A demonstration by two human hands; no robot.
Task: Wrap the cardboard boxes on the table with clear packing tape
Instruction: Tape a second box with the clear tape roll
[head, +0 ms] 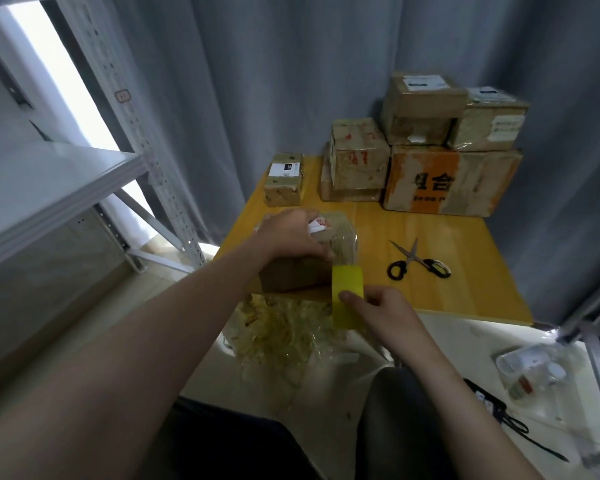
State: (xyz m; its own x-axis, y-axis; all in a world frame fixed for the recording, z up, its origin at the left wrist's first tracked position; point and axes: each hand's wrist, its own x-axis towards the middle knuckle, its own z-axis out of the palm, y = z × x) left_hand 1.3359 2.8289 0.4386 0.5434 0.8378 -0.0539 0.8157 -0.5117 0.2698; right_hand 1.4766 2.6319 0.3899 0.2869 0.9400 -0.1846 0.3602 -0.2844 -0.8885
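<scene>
Grey curtains [291, 81] all round, yellow wooden table [465, 271] pushed into the corner, white metal shelf [49, 188] at nine o'clock. Near table edge, front and centre: brown box [291, 277], top side wrapped in glossy clear film. Left hand [288, 237] pressed down on top of it, fingers curled over the far edge, thumb at the near right corner, white paper scrap [317, 225] poking out by the fingers. Right hand [378, 308] at five o'clock of the box, closed around a yellowish tape roll [347, 296], thumb flat on its outer face. Clear strip of tape [347, 252] stretched from roll up to the box's right end. Below the box, hanging off the table edge: crumpled heap of used tape [281, 330], yellowish and tangled. Scissors [418, 263] at three o'clock of the box, lying flat, blades open, black handles toward the person, well apart from both hands. Small labelled box [284, 180] at twelve o'clock, alone. Stack of boxes [426, 143] at one o'clock against the curtain, big orange-printed one at the bottom right, two labelled ones on top. Plastic bag [534, 372] with small items at four o'clock, on the pale surface beside the table, black cable [513, 427] just beside it.
</scene>
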